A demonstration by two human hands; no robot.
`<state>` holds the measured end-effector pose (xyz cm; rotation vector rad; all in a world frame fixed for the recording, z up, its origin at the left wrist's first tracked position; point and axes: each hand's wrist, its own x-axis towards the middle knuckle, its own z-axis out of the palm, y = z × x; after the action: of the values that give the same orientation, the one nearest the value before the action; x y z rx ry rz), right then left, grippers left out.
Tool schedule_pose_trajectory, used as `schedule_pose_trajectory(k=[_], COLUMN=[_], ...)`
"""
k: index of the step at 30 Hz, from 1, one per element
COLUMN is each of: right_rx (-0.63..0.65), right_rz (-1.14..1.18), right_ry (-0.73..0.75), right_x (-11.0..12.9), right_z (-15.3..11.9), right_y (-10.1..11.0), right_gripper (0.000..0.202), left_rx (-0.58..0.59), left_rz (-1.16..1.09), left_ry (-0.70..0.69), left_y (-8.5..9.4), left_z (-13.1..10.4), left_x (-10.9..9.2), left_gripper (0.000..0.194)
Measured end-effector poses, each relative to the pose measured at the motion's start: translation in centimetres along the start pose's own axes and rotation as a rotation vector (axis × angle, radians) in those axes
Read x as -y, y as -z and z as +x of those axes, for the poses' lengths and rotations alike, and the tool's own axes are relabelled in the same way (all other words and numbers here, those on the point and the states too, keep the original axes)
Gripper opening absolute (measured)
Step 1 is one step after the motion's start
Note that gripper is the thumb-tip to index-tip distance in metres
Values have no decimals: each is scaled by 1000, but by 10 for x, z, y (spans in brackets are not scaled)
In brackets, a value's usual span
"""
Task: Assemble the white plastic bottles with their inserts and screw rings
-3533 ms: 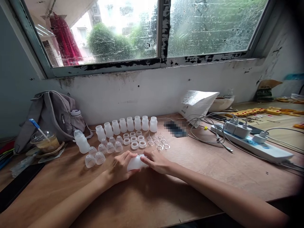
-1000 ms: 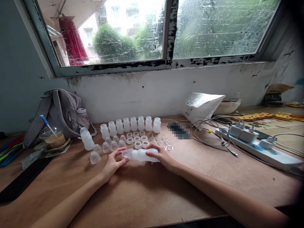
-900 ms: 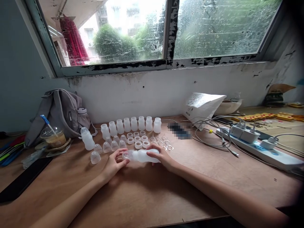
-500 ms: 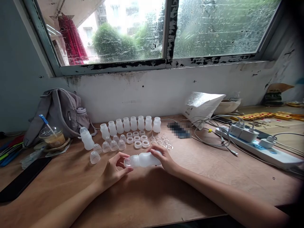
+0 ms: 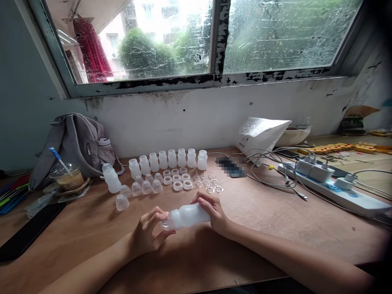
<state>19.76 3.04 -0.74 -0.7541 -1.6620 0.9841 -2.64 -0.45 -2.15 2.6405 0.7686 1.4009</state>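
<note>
One frosted bottle (image 5: 193, 215), lying nearly sideways over the front of the table (image 5: 245, 261), with its clear cap (image 5: 166, 222) end toward the left hand (image 5: 147, 230). That hand's fairly loose — thumb and fingers apart around the cap, fingertips at its upper edge, can't tell if the thumb touches underneath. The right hand (image 5: 216, 214) has the base, fingers clamped round it. Eight upright bottles (image 5: 172, 158) stand in a row behind — well clear of both hands.

Daylight from the wide, grey-framed glass window (image 5: 275, 38) at twelve o'clock glared white; soft shadows darkened the brown wooden table (image 5: 269, 208) toward six; black vignetting edged two.
</note>
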Motion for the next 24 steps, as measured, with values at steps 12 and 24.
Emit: schedule_pose_trajectory(k=[12, 24], right_rx=[-108, 37], right_rz=[134, 14], right_ry=[-264, -157], right_x=[0, -4], right_z=[13, 16], right_y=[-9, -6], right_gripper=[28, 26], left_rx=[-103, -278], left_rz=[-434, -248], left_ry=[672, 705], left_y=[4, 94], left_z=[31, 106], left_x=[-1, 29], left_gripper=[35, 47])
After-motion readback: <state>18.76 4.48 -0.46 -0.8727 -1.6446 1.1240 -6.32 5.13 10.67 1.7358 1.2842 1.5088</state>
